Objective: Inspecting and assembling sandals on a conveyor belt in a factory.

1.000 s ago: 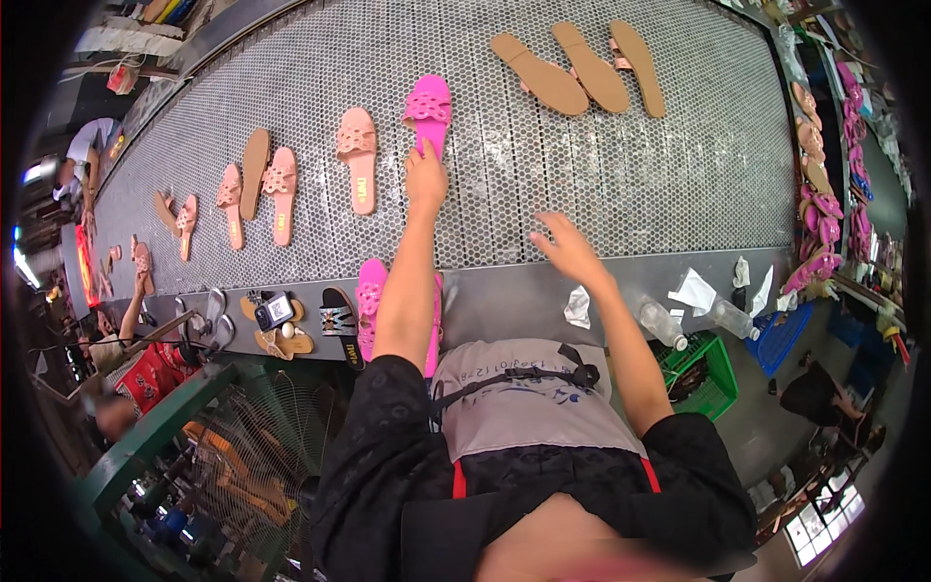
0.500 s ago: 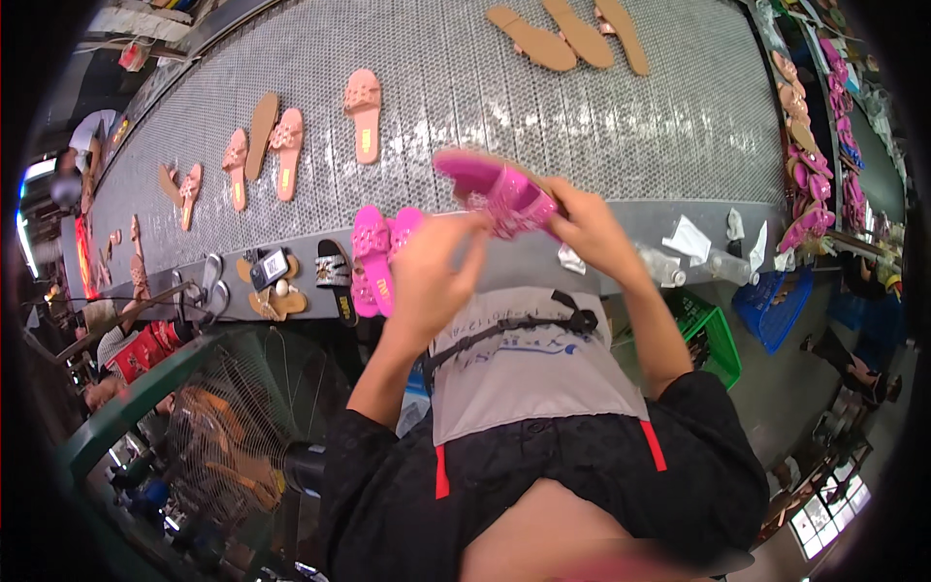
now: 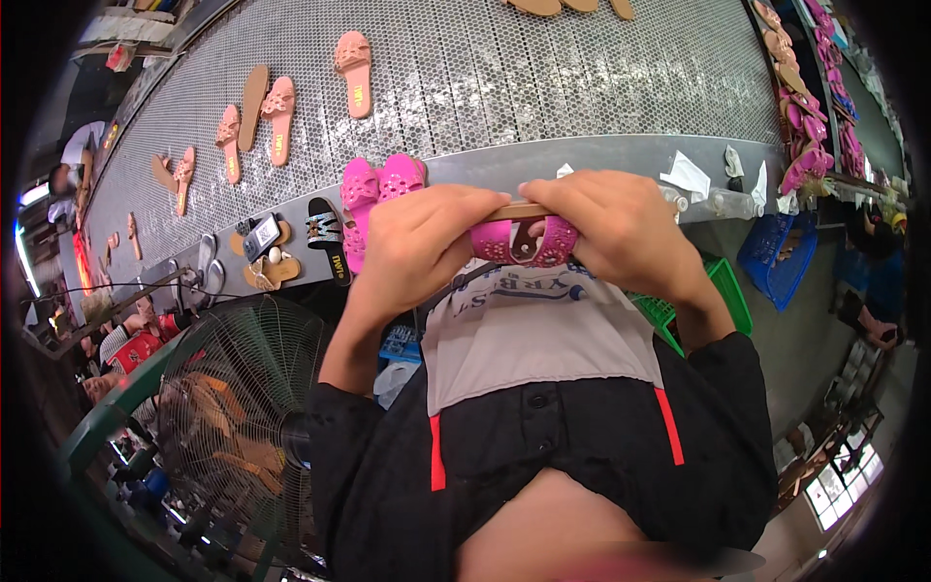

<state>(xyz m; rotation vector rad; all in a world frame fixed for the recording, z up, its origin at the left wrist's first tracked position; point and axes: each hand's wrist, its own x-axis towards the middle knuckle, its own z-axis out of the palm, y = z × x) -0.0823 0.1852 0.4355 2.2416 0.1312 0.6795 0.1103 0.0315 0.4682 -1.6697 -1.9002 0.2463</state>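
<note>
Remotely, I log left hand (image 3: 419, 238) and right hand (image 3: 621, 228) pinching opposite ends of one magenta sandal (image 3: 497, 242) over the apron (image 3: 543, 339), handling judged under way, not finished; magenta pair (image 3: 401, 177) on the counter (image 3: 475, 171) and peach sandals (image 3: 358, 89) on the mesh (image 3: 485, 87) lie unheld.

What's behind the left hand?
Two pink sandals on the grey ledge show beyond the left hand, which covers the right-side sandal's near end.
</note>
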